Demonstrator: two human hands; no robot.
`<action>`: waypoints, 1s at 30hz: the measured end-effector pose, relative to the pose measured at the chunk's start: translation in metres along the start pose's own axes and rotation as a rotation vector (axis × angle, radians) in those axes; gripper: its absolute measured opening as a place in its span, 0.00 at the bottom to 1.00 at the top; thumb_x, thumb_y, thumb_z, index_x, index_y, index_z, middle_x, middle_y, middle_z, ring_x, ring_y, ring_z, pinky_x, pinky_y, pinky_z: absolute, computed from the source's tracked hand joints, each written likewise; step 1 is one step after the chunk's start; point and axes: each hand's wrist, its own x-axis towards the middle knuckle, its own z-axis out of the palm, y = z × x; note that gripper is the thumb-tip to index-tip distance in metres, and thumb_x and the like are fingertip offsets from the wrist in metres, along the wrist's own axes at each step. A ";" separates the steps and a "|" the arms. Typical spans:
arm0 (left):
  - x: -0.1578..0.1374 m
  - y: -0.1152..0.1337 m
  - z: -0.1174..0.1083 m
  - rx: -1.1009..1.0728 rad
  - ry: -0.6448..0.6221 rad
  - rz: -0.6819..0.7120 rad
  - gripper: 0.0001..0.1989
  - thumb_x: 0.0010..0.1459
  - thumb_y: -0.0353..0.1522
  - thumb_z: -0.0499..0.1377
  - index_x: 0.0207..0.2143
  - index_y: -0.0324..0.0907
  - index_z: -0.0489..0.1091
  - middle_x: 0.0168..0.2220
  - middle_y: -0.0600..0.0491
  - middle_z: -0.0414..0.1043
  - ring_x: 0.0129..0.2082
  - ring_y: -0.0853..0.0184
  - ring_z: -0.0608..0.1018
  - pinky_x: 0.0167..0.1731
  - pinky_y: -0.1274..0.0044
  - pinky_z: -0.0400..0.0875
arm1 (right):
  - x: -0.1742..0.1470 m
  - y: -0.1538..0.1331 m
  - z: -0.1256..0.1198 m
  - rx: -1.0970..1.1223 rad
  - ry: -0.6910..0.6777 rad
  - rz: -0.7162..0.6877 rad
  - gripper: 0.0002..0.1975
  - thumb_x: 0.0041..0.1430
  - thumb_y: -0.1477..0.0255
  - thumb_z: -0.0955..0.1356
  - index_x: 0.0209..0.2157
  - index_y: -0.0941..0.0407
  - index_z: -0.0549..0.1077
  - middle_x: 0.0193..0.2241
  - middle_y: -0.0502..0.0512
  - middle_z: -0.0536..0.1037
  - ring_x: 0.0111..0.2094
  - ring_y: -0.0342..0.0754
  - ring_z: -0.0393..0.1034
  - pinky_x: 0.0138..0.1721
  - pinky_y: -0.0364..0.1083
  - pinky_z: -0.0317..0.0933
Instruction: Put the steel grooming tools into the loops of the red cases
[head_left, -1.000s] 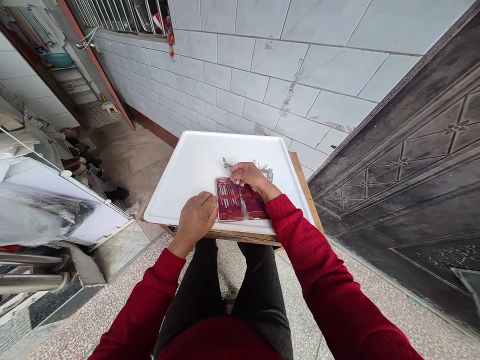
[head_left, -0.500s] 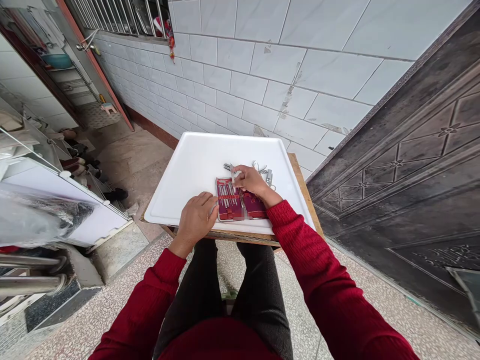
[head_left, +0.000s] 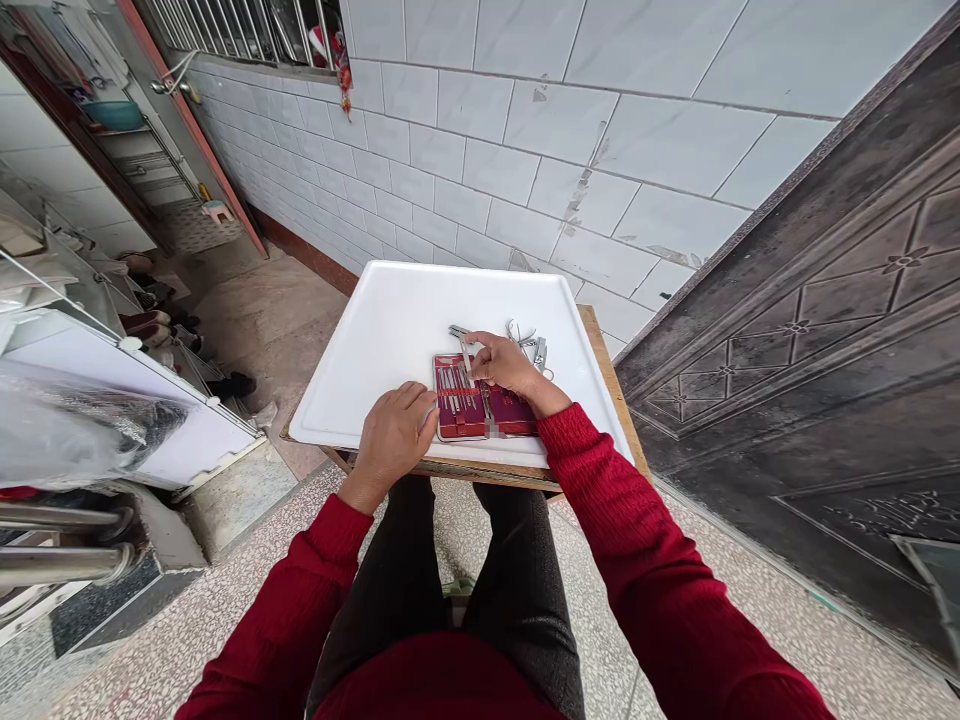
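Note:
A manicure case (head_left: 462, 425) with a dark red lining lies unfolded near the front of the white tray (head_left: 360, 340). Several slim metal tools (head_left: 451, 385) stand in a row under its left-hand loops. My left hand (head_left: 394, 435) is closed at the case's left edge, thumb and fingers on either side of it. Above the middle of the case, my right hand (head_left: 506, 362) pinches a slim silver manicure tool (head_left: 466, 358), held roughly upright. Its lower end is by the loops; the exact kind is too small to tell. My right hand covers part of the case's right half.
Behind my right hand lie metal nippers (head_left: 519, 332) and a nail clipper (head_left: 540, 352). Another small metal tool (head_left: 456, 330) lies left of them. The tray rests on a wooden table (head_left: 600, 365) against a tiled wall (head_left: 480, 140). A dark metal door (head_left: 810, 350) stands at right.
My right hand and the slim tool have shifted slightly down and right towards the case loops. My left hand stays at the case's left edge.

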 end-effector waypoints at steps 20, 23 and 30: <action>0.000 -0.001 0.002 0.022 -0.017 0.005 0.12 0.71 0.33 0.51 0.51 0.42 0.72 0.51 0.45 0.77 0.55 0.55 0.77 0.51 0.62 0.75 | -0.003 0.000 0.009 -0.425 0.145 -0.182 0.28 0.61 0.74 0.71 0.63 0.57 0.70 0.18 0.41 0.74 0.22 0.43 0.66 0.35 0.44 0.64; 0.000 -0.002 0.003 0.023 -0.011 0.006 0.13 0.71 0.34 0.52 0.51 0.42 0.73 0.52 0.45 0.77 0.55 0.56 0.77 0.52 0.62 0.75 | -0.001 0.004 0.010 -0.432 0.168 -0.187 0.26 0.60 0.73 0.71 0.61 0.57 0.71 0.19 0.42 0.75 0.23 0.44 0.67 0.36 0.45 0.64; -0.001 -0.002 0.003 0.020 -0.018 0.006 0.14 0.71 0.34 0.52 0.51 0.41 0.73 0.52 0.45 0.77 0.55 0.55 0.77 0.53 0.62 0.75 | 0.007 0.013 0.008 -0.364 0.239 -0.191 0.09 0.53 0.77 0.70 0.38 0.56 0.76 0.27 0.48 0.79 0.26 0.45 0.71 0.34 0.44 0.64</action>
